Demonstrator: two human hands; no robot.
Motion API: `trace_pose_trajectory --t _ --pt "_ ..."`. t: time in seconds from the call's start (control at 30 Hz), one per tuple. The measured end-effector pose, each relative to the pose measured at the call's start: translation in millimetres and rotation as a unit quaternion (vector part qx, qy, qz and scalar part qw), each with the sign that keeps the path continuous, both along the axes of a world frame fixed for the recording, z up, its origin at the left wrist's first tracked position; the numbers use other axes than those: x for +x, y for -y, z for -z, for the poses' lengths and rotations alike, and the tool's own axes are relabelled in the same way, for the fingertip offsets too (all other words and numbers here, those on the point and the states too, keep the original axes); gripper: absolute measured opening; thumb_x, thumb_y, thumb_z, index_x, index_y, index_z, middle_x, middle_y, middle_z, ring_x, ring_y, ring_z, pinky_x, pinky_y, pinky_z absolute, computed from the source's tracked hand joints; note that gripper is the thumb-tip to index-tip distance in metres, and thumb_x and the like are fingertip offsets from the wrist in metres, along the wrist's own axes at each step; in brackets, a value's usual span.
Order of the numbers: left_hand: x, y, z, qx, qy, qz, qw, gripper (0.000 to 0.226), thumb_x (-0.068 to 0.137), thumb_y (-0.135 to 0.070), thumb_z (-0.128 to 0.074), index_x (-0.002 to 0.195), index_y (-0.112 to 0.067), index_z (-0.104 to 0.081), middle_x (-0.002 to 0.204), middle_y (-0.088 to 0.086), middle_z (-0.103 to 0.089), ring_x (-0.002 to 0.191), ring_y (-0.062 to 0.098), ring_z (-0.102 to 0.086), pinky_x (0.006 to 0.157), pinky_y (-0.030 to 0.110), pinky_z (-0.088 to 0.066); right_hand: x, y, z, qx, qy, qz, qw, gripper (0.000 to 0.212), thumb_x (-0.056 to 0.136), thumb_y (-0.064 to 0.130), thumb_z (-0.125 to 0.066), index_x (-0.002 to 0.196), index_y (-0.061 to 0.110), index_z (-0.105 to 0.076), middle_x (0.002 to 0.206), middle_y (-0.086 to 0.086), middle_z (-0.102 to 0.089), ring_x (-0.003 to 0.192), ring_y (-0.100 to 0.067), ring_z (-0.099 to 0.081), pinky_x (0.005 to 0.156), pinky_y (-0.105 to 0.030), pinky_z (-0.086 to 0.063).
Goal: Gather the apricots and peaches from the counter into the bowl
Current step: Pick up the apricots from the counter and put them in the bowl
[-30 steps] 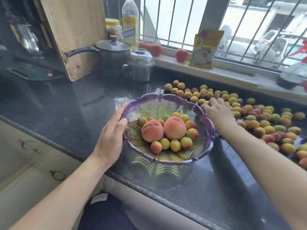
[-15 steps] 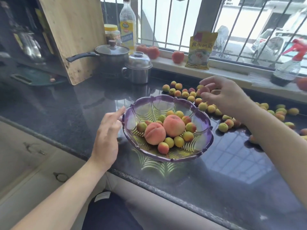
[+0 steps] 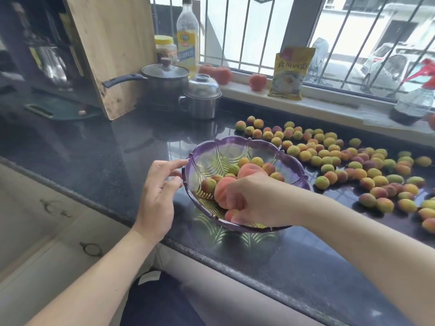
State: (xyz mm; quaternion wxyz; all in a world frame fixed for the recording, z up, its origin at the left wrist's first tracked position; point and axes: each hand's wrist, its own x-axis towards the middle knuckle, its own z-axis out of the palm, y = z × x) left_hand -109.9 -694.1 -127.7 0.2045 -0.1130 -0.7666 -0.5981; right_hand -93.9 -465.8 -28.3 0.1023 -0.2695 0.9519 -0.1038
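Reaching into the bowl (image 3: 292,161), right hand (image 3: 256,203) knuckles-up over the near fruit, fingers curled down; whether they pinch an apricot, cannot tell. Left hand (image 3: 157,198) at the bowl's left rim, fingers loosely spread, index tip touching it. Loose apricots (image 3: 329,158) lie on the counter (image 3: 117,147) right of the bowl, nearer the right hand. Many left to gather.
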Motion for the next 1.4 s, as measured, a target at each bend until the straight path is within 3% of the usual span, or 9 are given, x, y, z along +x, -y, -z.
trace_pose_trajectory --t 0.17,0.33,0.47,0.7,0.9,1.03,1.13,1.27,1.4 --pt "-1.9 0.2 1.1 -0.001 0.004 0.002 1.0 0.039 0.102 -0.03 -0.041 0.128 -0.023 -0.069 0.124 -0.003 -0.058 0.115 0.02 -0.062 0.098 0.039 -0.057 -5.6 7.9 8.1 0.035 -0.064 -0.033 0.997 0.016 0.083 0.038 -0.074 0.084 0.025 -0.064 0.098 0.024 -0.062 0.1 -0.017 -0.046 0.092 -0.03 -0.022" --pt "-7.2 -6.1 -6.2 0.04 0.087 0.041 0.995 0.039 0.1 -0.043 -0.039 0.134 -0.04 -0.059 0.133 -0.009 -0.06 0.116 -0.003 -0.062 0.088 0.014 -0.052 0.1 5.4 -1.0 0.017 -0.046 -0.037 0.998 0.019 0.085 0.046 -0.072 0.082 0.037 -0.056 0.085 0.024 -0.058 0.095 -0.014 -0.054 0.086 -0.026 -0.032" --pt "-28.6 -6.5 -19.8 0.136 0.212 0.081 0.964 0.034 0.103 -0.053 -0.042 0.126 -0.041 -0.064 0.123 -0.003 -0.074 0.111 0.017 -0.072 0.084 0.029 -0.054 -23.0 -18.7 -26.3 -0.08 -0.067 0.052 0.993 0.014 0.09 0.041 -0.069 0.087 0.027 -0.069 0.083 0.01 -0.068 0.076 -0.007 -0.063 0.073 -0.031 -0.056" --pt "-111.0 -10.6 -31.1 0.21 0.229 0.075 0.948 0.046 0.088 -0.053 -0.055 0.107 -0.02 -0.08 0.097 0.012 -0.076 0.096 0.036 -0.071 0.109 0.069 -0.048 -183.1 -70.9 -24.1 -0.031 -0.126 0.23 0.964 0.02 0.096 0.019 -0.058 0.106 0.02 -0.075 0.104 0.001 -0.072 0.09 -0.018 -0.064 0.077 -0.027 -0.046" --pt "-129.3 -9.1 -10.2 0.214 0.221 0.101 0.946 0.046 0.09 -0.048 -0.052 0.103 -0.013 -0.079 0.085 0.014 -0.076 0.081 0.03 -0.074 0.088 0.05 -0.06 -284.5 -36.2 13.5 0.059 -0.084 0.192 0.976 0.04 0.096 0.033 -0.054 0.135 0.025 -0.06 0.129 -0.004 -0.065 0.094 -0.026 -0.068 0.085 -0.042 -0.058" --pt "-131.6 -10.6 -7.5 0.206 0.209 0.111 0.95 0.038 0.093 -0.043 -0.053 0.09 -0.021 -0.083 0.084 0.014 -0.076 0.082 0.031 -0.074 0.098 0.063 -0.055 -307.1 -18.9 28.4 0.114 -0.074 0.183 0.974 0.025 0.093 0.024 -0.06 0.117 0.02 -0.07 0.115 -0.01 -0.067 0.096 -0.033 -0.065 0.082 -0.039 -0.057" --pt "-133.3 -8.4 -5.6 0.199 0.208 0.109 0.951 0.037 0.094 -0.042 -0.052 0.088 -0.024 -0.084 0.084 0.013 -0.076 0.085 0.032 -0.073 0.102 0.068 -0.054 -303.8 -17.8 23.8 0.06 -0.087 0.202 0.974 0.024 0.089 0.018 -0.065 0.112 0.021 -0.072 0.112 -0.007 -0.068 0.094 -0.029 -0.064 0.079 -0.033 -0.053" --pt "-128.9 -9.6 -7.6 0.197 0.193 0.126 0.953 0.035 0.092 -0.041 -0.053 0.087 -0.026 -0.085 0.086 0.014 -0.077 0.083 0.03 -0.071 0.098 0.06 -0.054 -238.6 -9.8 -23.7 -0.18 -0.064 0.216 0.958 0.03 0.09 0.02 -0.07 0.12 0.019 -0.068 0.108 0.002 -0.069 0.092 -0.015 -0.066 0.076 -0.019 -0.053" --pt "-121.2 -11.6 -11.0 0.189 0.186 0.166 0.95 0.033 0.085 -0.048 -0.061 0.087 -0.027 -0.086 0.084 0.01 -0.077 0.08 0.028 -0.068 0.088 0.046 -0.05 -122.2 -5.6 -63.0 -0.296 0.038 0.129 0.946 0.027 0.096 0.027 -0.068 0.123 0.031 -0.068 0.103 0.002 -0.075 0.094 -0.019 -0.072 0.086 -0.034 -0.06"
